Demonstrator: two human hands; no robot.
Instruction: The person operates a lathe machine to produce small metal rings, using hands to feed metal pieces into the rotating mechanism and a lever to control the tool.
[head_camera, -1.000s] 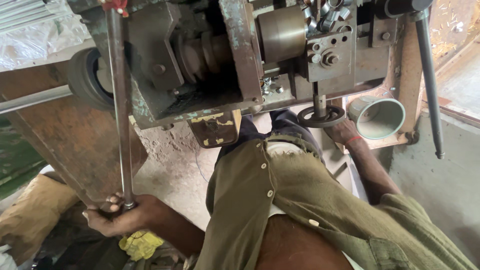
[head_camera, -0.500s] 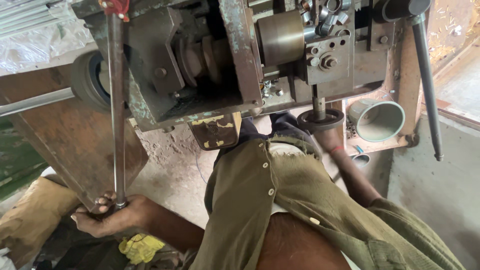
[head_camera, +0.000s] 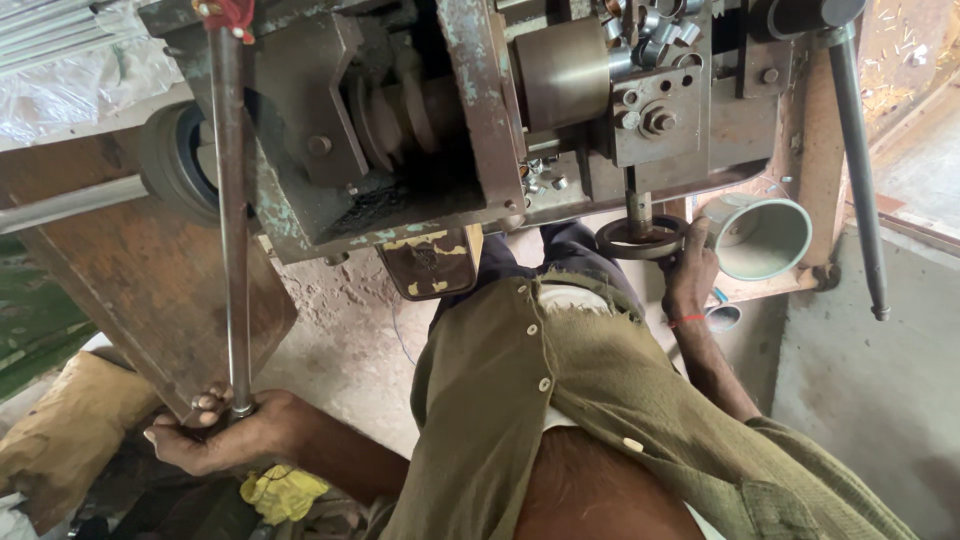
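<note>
Long steel rod (head_camera: 228, 210) and small handwheel (head_camera: 640, 238) on old machine, both hands engaged.
Rod hangs near-vertical at left from a red-wrapped top, its lower end gripped by the left hand (head_camera: 225, 435), fingers curled shut around it. Yellow rag (head_camera: 282, 492) lies just below that hand. Centre: worn green machine body (head_camera: 400, 130). Right hand (head_camera: 690, 270) closed on handwheel rim, beside a pale green funnel (head_camera: 765, 238); long lever (head_camera: 858, 170) far right.

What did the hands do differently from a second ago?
Almost nothing changed. The left hand still grips the bottom of the long rod, now a little lower in view. The right hand stays on the small handwheel under the machine. The pale cup beside it has not moved.
</note>
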